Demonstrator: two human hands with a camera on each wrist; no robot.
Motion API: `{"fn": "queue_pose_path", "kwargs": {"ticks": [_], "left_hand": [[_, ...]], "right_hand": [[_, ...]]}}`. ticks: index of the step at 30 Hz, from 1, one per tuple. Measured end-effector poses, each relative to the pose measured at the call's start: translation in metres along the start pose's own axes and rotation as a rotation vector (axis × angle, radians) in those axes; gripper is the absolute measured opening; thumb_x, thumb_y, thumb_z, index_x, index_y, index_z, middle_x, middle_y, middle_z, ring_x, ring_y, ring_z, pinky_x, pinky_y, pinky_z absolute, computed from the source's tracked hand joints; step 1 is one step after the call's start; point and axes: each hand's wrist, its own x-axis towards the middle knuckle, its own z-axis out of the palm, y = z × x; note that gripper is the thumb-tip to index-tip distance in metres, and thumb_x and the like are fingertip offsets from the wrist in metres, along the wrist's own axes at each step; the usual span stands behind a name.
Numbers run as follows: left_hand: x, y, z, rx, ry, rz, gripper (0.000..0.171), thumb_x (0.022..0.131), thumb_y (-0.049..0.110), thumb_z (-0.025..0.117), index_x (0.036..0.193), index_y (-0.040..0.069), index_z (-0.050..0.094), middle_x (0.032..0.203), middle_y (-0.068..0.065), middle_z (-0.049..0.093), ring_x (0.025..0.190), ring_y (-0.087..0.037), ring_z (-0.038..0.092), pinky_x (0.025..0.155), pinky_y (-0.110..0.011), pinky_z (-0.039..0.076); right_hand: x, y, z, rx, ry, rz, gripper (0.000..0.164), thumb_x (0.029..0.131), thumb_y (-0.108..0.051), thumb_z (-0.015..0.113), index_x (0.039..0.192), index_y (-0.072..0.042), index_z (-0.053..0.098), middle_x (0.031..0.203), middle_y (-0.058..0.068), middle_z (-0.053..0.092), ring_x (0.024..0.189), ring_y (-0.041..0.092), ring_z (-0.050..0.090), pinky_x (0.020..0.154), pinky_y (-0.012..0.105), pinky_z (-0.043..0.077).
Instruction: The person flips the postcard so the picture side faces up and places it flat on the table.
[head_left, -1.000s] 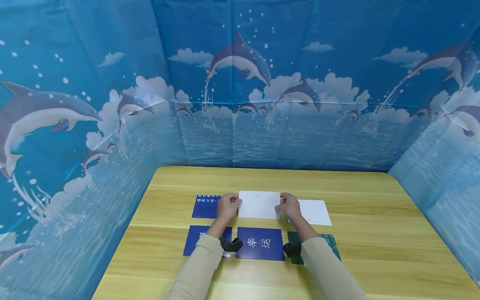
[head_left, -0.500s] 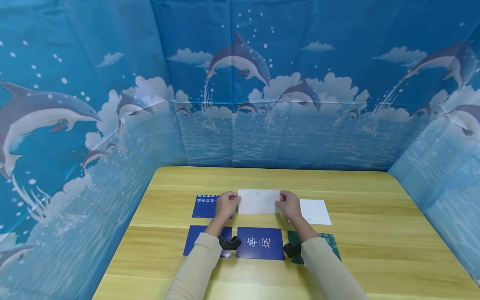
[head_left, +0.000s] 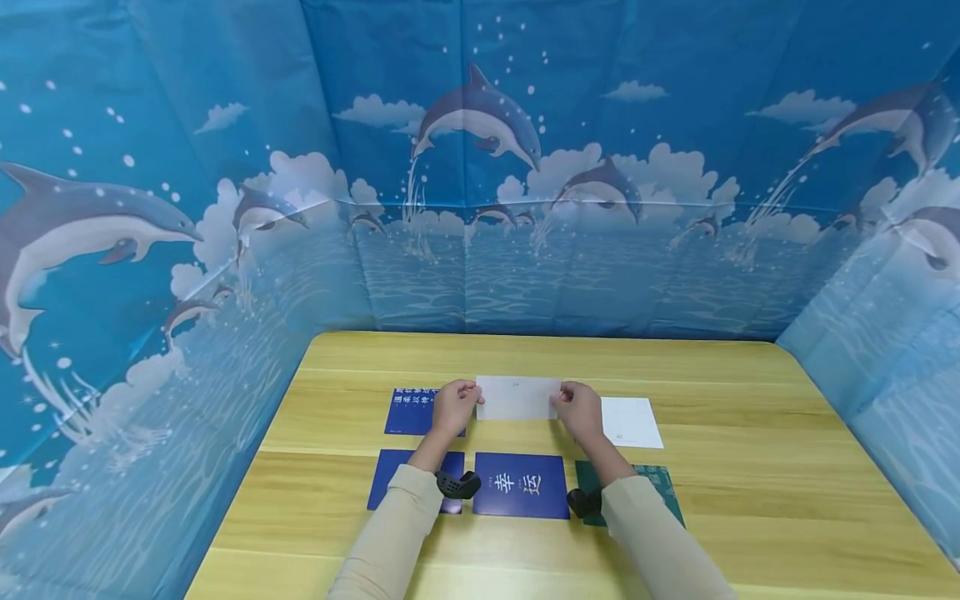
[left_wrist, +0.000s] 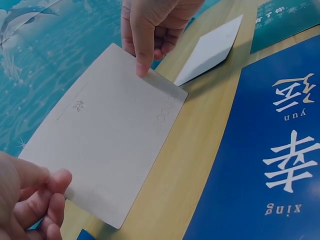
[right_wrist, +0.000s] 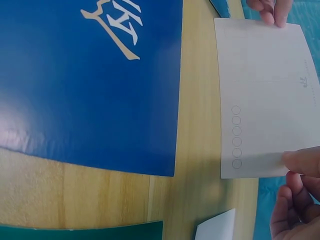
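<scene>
A white postcard (head_left: 517, 398) with a row of small printed circles is held up by its two short ends, tilted above the table. My left hand (head_left: 454, 407) pinches its left end between thumb and fingers. At the opposite end my right hand (head_left: 579, 410) does the same, thumb on the near face in the right wrist view. Below the raised card lies a blue card (head_left: 521, 485) with large white characters. Partly behind the left hand is another blue card (head_left: 409, 412), and to the right of the right hand a white card (head_left: 632, 422) lies flat.
In the front row, a blue card (head_left: 386, 477) lies partly under the left forearm and a green card (head_left: 662, 487) partly under the right. All rest on a wooden table (head_left: 750, 433). A dolphin-printed curtain (head_left: 465, 275) rises behind its far edge.
The white postcard has been lifted and tilted more upright, so its face looks shorter in the head view. Both hands keep hold of its ends; the other cards stay put.
</scene>
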Motion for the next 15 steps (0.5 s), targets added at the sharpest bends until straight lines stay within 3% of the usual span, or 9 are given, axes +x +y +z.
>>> {"fn": "queue_pose_path", "kwargs": {"ticks": [6,11,15], "left_hand": [[-0.0007,-0.0005,-0.0021,-0.059,-0.010,0.008,0.029,0.091,0.017,0.054,0.112,-0.001,0.062,0.083,-0.004,0.069,0.072,-0.020,0.057,0.056,-0.025,0.037],[-0.0016,-0.0045,-0.0035,-0.109,-0.024,0.014,0.028,0.092,0.018,0.052,0.110,0.000,0.063,0.083,-0.004,0.069,0.088,-0.020,0.061,0.069,-0.028,0.044],[-0.0027,-0.0071,-0.0034,-0.127,-0.030,0.025,0.027,0.094,0.020,0.049,0.105,0.001,0.065,0.083,-0.005,0.068,0.090,-0.020,0.061,0.075,-0.034,0.046]], "right_hand": [[-0.0024,-0.0012,-0.0002,0.043,0.021,-0.007,0.018,0.081,-0.007,0.063,0.091,0.007,0.066,0.072,0.009,0.058,0.065,0.022,0.051,0.058,0.031,0.042],[-0.0043,0.0005,-0.0002,0.105,0.006,0.056,0.022,0.083,-0.011,0.063,0.095,0.007,0.066,0.080,0.013,0.061,0.071,0.023,0.053,0.060,0.031,0.044],[-0.0063,0.0013,-0.0012,0.141,-0.010,0.087,0.028,0.083,-0.014,0.063,0.100,0.009,0.065,0.087,0.018,0.062,0.075,0.025,0.055,0.062,0.033,0.046]]}}
